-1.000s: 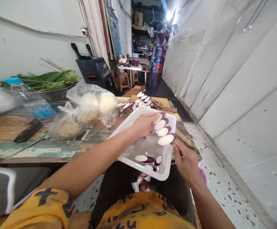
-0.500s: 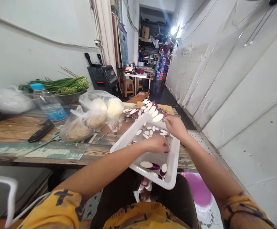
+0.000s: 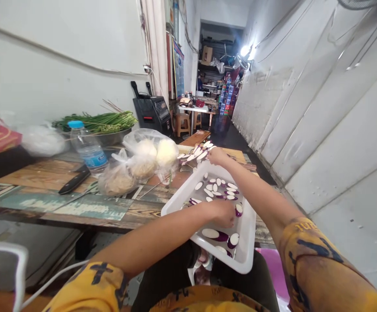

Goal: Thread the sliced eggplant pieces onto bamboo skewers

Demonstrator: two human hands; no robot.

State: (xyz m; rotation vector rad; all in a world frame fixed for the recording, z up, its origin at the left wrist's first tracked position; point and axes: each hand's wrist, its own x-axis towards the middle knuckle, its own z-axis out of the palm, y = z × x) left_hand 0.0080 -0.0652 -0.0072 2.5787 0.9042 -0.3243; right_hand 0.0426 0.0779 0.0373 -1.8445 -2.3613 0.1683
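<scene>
My left hand (image 3: 225, 213) is low inside a white plastic tray (image 3: 247, 249), its fingers curled together and their tips hidden. A purple-skinned eggplant slice (image 3: 238, 210) sits right beside those fingers. More cut eggplant pieces (image 3: 215, 234) lie in the tray, in what looks like water. Past the tray's far end, my right hand (image 3: 218, 157) is closed at the end of a skewer of eggplant slices (image 3: 203, 154), over a pile of similar skewered slices. The stick itself is mostly hidden by the hand.
Left of the tray, clear bags (image 3: 118, 180) hold pale food. Beyond them are a water bottle (image 3: 91, 151), a black-handled knife (image 3: 74, 181) and a metal bowl of green stalks (image 3: 113, 138). A white wall (image 3: 344, 151) runs along the right.
My right hand has moved forward from the tray's edge, carrying the skewer of eggplant slices down to the pile. My left hand stays in the tray, shifting slightly. The view has turned left.
</scene>
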